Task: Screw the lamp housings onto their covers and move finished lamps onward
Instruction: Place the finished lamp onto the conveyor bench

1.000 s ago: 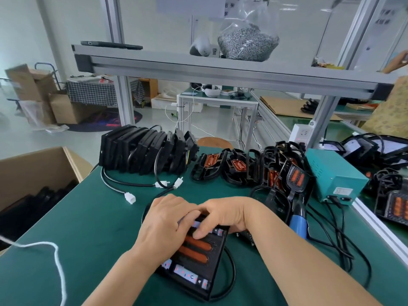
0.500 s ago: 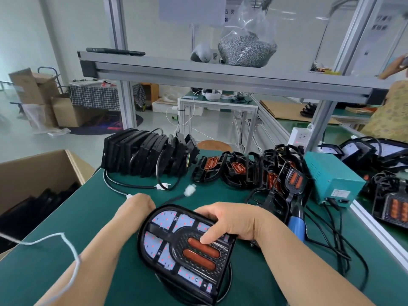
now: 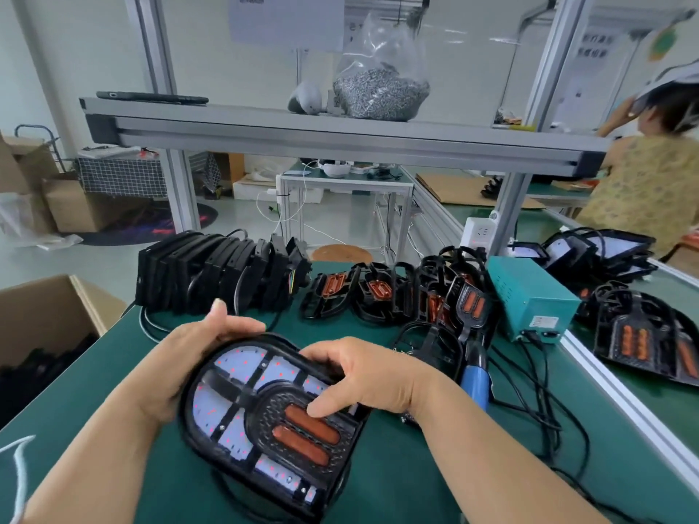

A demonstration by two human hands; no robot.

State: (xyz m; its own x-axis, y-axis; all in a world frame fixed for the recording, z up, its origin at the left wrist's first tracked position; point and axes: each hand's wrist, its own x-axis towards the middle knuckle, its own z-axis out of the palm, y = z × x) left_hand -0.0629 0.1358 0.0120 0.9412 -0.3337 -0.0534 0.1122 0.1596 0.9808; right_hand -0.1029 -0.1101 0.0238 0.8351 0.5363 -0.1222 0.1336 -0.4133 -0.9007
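Lamp (image 3: 264,414) has come up. A second ago it lay low on the desk (image 3: 94,372) with both palms pressing on top. Now it's tilted toward the camera, with the LED face and two orange strips in full view.

Left grip (image 3: 189,357) has shifted from the top to wrap the far-left rim, thumb up. Right grip (image 3: 363,376) curls over the top-right rim, thumb on the upper orange strip. Both are grasping the lamp. Can't tell if its lower edge touches the desk.

Electric screwdriver (image 3: 474,376) lies untouched to the right, near the teal power supply (image 3: 529,296).

My read: no screw-driving right now; this looks like a check or a handoff. If the unit is done, it moves onward. Candidate spots are the cardboard box (image 3: 45,315) on the left or the row of black housings (image 3: 215,274) behind.
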